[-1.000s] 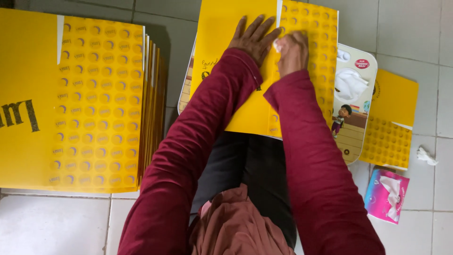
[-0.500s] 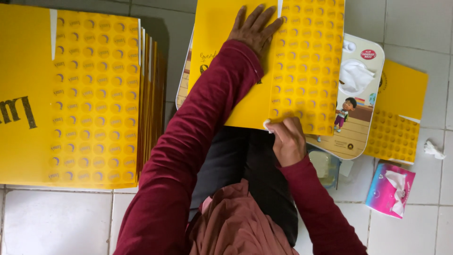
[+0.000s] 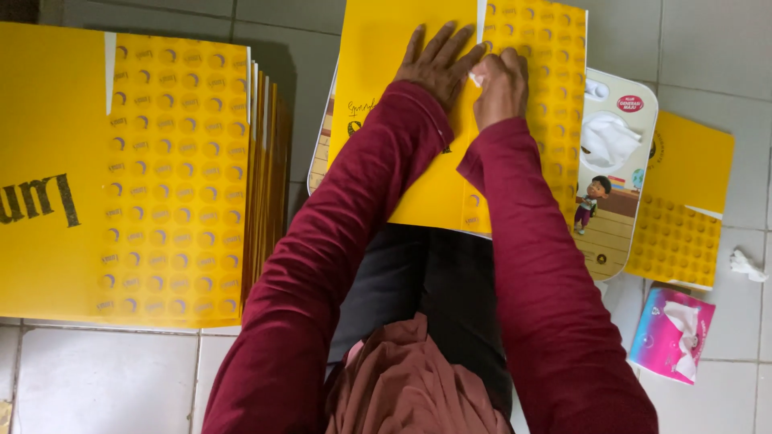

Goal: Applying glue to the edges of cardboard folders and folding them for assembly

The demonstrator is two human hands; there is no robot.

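The left hand (image 3: 438,64) lies flat, fingers spread, on a yellow dotted cardboard sheet (image 3: 402,112). The right hand (image 3: 500,84) pinches what seems a white scrap (image 3: 476,79). A stack of yellow sheets (image 3: 161,177) and a pink tissue pack (image 3: 671,333) lie on the tiled floor (image 3: 104,378).

Pretty crowded floor, open tile only at the edges.

Big stack of yellow sheets (image 3: 137,173) filling the left of frame, yellow sheet (image 3: 402,120) plus printed card (image 3: 615,185) blocking upper middle, smaller yellow sheet (image 3: 683,209) and pink tissue pack (image 3: 671,333) at right. Bare tile (image 3: 104,378) lower left, another strip along the far right edge, narrow gap between stack and middle sheet.
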